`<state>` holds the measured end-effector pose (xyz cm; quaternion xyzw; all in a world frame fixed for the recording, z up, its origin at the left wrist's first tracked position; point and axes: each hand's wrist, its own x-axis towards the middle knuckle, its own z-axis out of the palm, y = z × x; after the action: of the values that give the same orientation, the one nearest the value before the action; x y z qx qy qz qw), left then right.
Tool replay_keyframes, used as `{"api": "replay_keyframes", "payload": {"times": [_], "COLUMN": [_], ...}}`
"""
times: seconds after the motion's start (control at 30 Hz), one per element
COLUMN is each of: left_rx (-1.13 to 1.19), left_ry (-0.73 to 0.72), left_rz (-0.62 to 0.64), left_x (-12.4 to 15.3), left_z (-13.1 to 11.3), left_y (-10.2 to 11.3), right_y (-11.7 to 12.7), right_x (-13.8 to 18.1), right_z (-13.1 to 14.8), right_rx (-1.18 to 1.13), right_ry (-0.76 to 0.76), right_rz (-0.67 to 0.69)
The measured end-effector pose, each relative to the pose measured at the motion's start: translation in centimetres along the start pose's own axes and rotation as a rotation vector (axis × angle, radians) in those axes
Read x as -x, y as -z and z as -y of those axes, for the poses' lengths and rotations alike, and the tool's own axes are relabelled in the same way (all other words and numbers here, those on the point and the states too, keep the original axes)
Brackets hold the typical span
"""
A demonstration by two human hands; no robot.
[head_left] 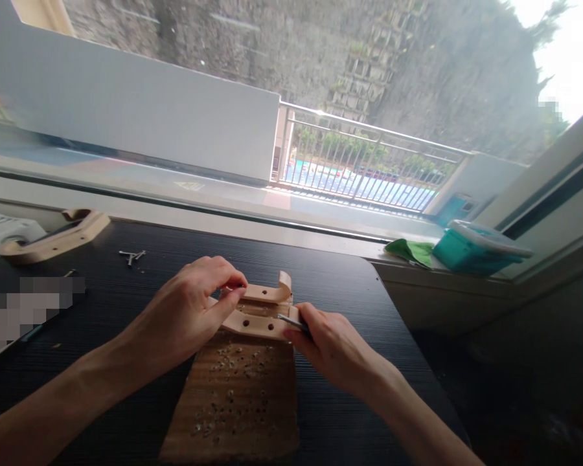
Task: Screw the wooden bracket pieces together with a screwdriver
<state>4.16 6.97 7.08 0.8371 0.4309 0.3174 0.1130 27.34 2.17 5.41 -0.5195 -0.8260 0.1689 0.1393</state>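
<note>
A curved light-wood frame point(257, 325) with dark round holes and an upturned end lies across the far end of a worn wooden board point(245, 395). My left hand point(194, 301) is over the frame's left part, with thumb and forefinger pinched together at its far strip. Something small and dark may be between those fingertips; I cannot make it out. My right hand point(328, 333) is closed around a slim grey metal tool point(294, 321), its tip pointing left over the right end of the frame. The hand hides most of the tool.
Several small metal screws point(133, 257) lie on the black table point(175, 249). Another curved wooden piece point(63, 239) rests at the left beside a white object point(4, 233). A teal box point(476, 249) and a green cloth point(411, 251) sit on the windowsill. The board is pitted with holes.
</note>
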Motion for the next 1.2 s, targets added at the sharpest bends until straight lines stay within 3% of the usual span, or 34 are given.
{"api": "replay_keyframes", "payload": {"times": [0.17, 0.3, 0.4, 0.63, 1.0, 1.2], "left_rx": [0.022, 0.012, 0.039, 0.093, 0.196, 0.216], "left_ry": [-0.055, -0.013, 0.035, 0.251, 0.219, 0.232], "left_rz": [0.138, 0.172, 0.141, -0.108, 0.011, -0.002], "left_x": [-0.9, -1.4, -1.5, -0.6, 1.5, 1.1], "left_z": [-1.6, -1.1, -0.4, 0.4, 2.1, 1.9], "left_y": [0.0, -0.1, 0.7, 2.9, 1.8, 1.5], "right_y": [0.3, 0.4, 0.4, 0.2, -0.2, 0.1], "right_x": [-0.4, -0.4, -0.3, -0.3, -0.6, -1.0], "right_z": [0.0, -0.2, -0.2, -0.2, 0.3, 0.4], "right_rx": [0.042, 0.033, 0.016, 0.015, -0.053, -0.088], "right_ry": [0.006, 0.025, 0.033, 0.015, 0.03, 0.027], "right_rz": [0.018, 0.011, 0.003, -0.016, -0.012, -0.022]}}
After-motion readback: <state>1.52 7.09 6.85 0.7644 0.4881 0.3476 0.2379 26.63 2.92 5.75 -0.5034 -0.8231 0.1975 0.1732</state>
